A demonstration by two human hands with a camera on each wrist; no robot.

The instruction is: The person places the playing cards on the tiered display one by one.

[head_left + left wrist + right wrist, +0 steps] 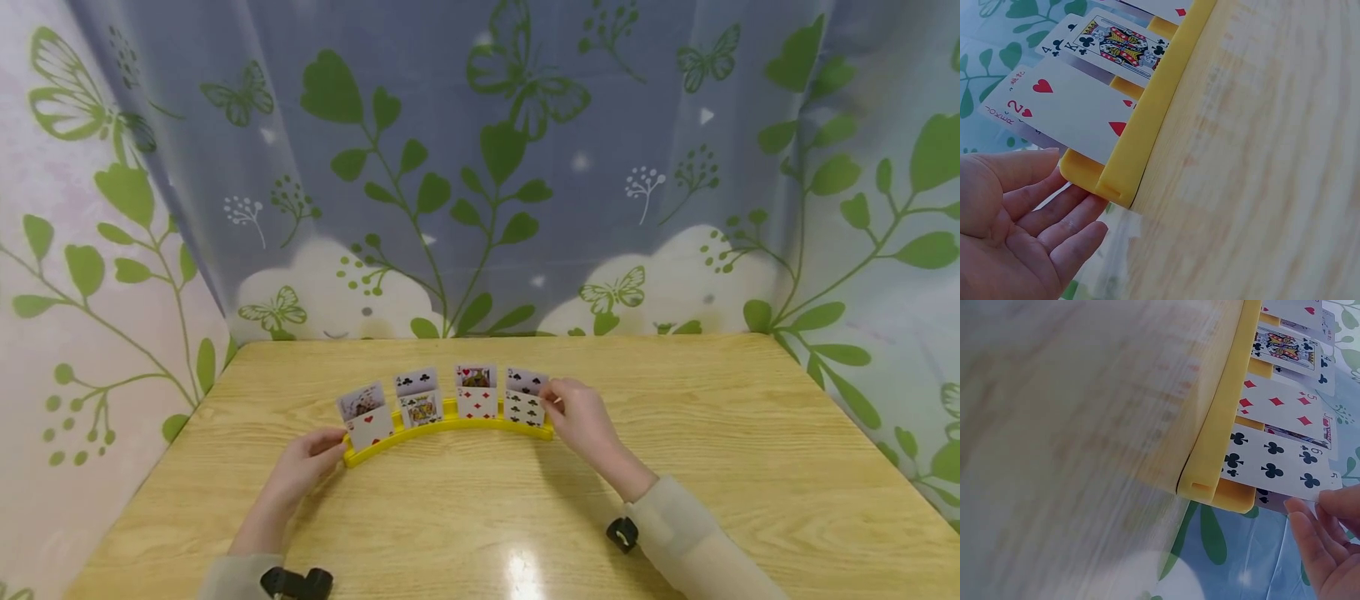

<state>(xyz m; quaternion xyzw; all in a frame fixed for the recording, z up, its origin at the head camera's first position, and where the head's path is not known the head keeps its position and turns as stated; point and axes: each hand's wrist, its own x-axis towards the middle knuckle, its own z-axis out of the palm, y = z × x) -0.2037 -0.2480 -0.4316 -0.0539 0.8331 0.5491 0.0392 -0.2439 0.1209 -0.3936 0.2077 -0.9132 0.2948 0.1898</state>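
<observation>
A curved yellow card holder (450, 423) stands on the table with playing cards in two rows. At its left end, my left hand (303, 467) touches the holder with outstretched fingers, beside the two of hearts (1072, 103) and a joker (999, 103) behind it. My right hand (585, 421) pinches the edge of the six of clubs (1275, 461) at the right end; a black-suited card (1270, 501) stands partly hidden behind. Between them are the king of clubs (422, 410), four of clubs (416, 382), five of diamonds (476, 403) and jack of hearts (476, 377).
The wooden table (465, 517) stretches out around the holder. A leaf and butterfly patterned curtain (450, 208) hangs behind the table and along both sides. Dark wrist straps (622, 533) sit by both sleeves.
</observation>
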